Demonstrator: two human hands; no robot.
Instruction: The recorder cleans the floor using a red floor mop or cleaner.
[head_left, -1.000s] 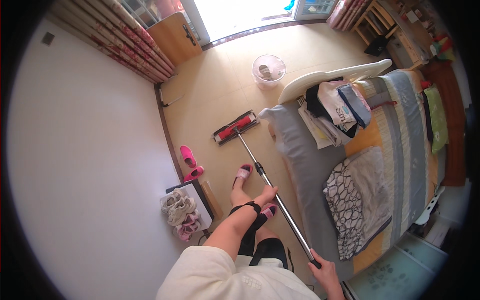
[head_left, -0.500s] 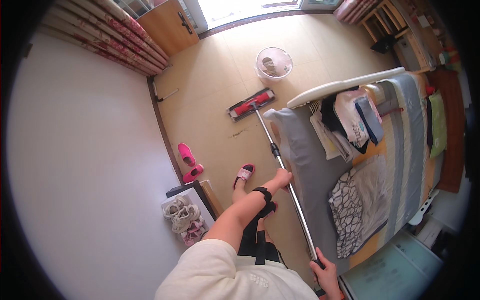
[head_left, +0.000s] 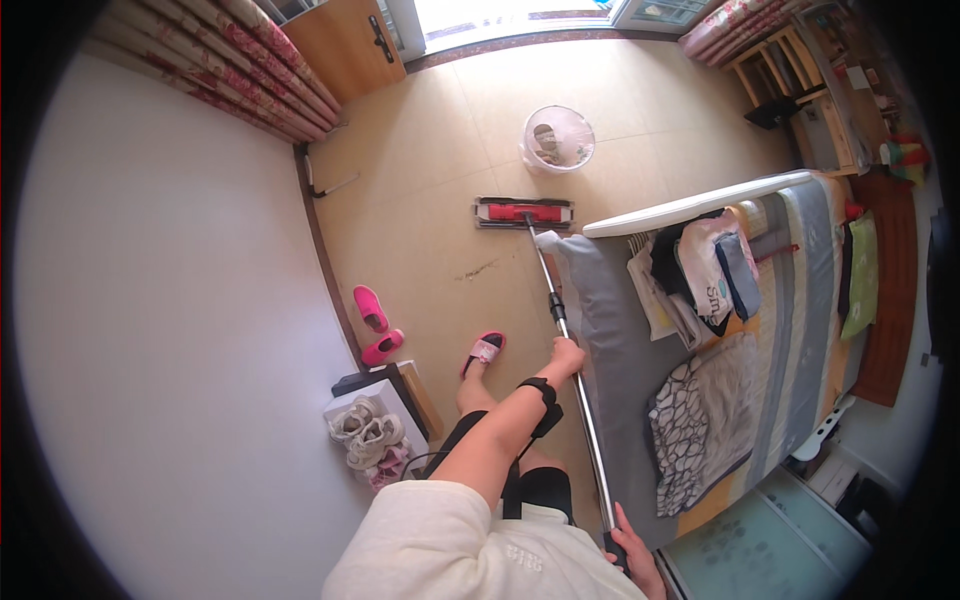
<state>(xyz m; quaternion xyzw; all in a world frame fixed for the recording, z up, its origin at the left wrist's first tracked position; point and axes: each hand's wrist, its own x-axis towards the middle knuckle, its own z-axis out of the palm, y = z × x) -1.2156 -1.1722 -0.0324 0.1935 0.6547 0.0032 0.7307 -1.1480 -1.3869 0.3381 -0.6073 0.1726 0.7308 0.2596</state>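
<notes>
A flat floor mop with a red-and-black head (head_left: 545,213) lies against the tiles, its long silver pole (head_left: 590,425) slanting back toward me. My left hand (head_left: 568,356) is wrapped round the pole near its middle, beside the bed's edge. Lower down, my right hand (head_left: 637,556) grips the black end of the same pole. A thin streak of dark debris (head_left: 477,270) lies on the floor, nearer to me than the mop head and a little to its left.
A pale bin (head_left: 560,138) stands beyond the mop head. On the right is a bed (head_left: 790,330) with folded clothes (head_left: 708,265) and a white rail (head_left: 700,203). Pink shoes (head_left: 369,308) and boxes bearing sneakers (head_left: 365,435) line the left wall (head_left: 170,330).
The mop head has swung from a slant to nearly level and shifted right. My right hand has moved slightly down and left with the pole's end. The debris streak looks unchanged.
</notes>
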